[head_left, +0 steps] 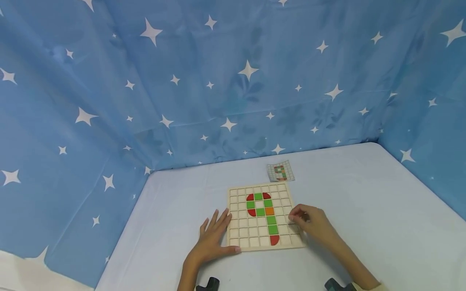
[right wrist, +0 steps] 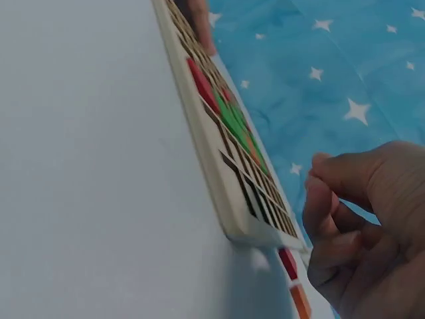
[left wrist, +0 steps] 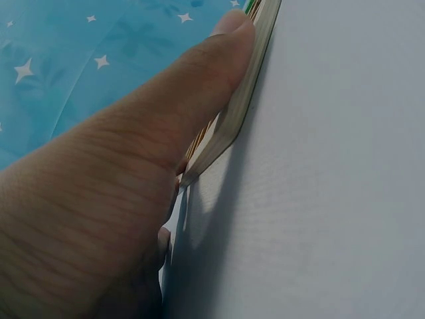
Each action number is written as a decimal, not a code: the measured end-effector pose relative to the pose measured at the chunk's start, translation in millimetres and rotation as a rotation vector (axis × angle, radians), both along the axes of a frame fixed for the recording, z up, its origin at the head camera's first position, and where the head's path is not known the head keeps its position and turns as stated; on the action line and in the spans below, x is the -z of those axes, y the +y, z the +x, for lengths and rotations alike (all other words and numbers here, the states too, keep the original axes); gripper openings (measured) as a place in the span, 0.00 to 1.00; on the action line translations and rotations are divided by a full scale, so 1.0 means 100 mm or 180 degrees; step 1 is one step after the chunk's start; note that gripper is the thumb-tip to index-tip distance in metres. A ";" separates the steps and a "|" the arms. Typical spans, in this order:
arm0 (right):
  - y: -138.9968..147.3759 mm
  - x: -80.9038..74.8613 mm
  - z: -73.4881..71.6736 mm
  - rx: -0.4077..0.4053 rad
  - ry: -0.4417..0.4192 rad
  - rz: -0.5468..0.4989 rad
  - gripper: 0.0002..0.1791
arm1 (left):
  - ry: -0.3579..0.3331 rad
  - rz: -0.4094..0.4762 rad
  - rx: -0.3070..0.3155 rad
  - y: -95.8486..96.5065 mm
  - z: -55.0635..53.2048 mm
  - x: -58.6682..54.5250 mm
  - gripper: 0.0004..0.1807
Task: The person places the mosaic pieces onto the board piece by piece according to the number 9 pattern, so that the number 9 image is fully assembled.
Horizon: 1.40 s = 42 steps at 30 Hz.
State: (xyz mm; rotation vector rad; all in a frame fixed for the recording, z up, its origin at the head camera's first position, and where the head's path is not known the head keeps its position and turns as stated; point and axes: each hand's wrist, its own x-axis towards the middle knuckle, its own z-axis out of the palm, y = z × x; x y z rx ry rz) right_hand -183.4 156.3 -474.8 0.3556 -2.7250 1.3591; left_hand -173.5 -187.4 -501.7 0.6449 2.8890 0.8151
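Note:
A pale wooden grid board (head_left: 244, 232) lies flat on the white table. Green squares (head_left: 271, 220), red rounded tiles (head_left: 274, 240) and one orange square (head_left: 269, 211) form a figure like a 9 on it. My left hand (head_left: 209, 244) rests at the board's left edge, fingers spread, the thumb (left wrist: 229, 50) along its near edge. Over the right edge hovers my right hand (head_left: 316, 223), fingers curled and thumb tip against the index finger (right wrist: 320, 193); no tile shows between them. Below that hand, a red piece (right wrist: 288, 263) and an orange piece (right wrist: 301, 302) lie beside the board.
Behind the board lies a small printed card (head_left: 289, 174) with a similar coloured grid pattern. A blue curtain (head_left: 204, 97) with white stars hangs along the back and sides of the table (head_left: 174, 202). Dark wrist devices (head_left: 208, 285) show at the bottom.

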 end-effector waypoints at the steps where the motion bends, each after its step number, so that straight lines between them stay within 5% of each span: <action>1: 0.04 -0.02 -0.01 0.0119 0.0041 0.0015 0.02 | 0.0022 -0.0018 0.0007 0.00 -0.01 0.00 0.57; 9: 0.33 -0.01 -0.04 0.0763 0.0342 0.0189 0.08 | 0.0012 -0.0050 -0.0002 0.02 -0.01 0.00 0.58; 18: 0.44 0.10 -0.11 0.0670 0.0325 0.0611 0.25 | 0.0019 -0.0056 -0.0044 0.02 -0.01 -0.01 0.58; 26: 0.44 0.16 -0.11 0.0640 0.0308 0.0926 0.14 | 0.0003 -0.0079 -0.0033 0.02 -0.01 -0.02 0.57; 36: 0.47 0.10 -0.12 0.0564 0.0008 0.0799 0.15 | 0.0020 -0.0076 -0.0005 0.01 -0.01 -0.06 0.57; 42: 0.51 0.10 -0.09 0.0506 0.0133 0.0712 0.11 | -0.0015 -0.0030 -0.0012 0.02 0.00 -0.03 0.57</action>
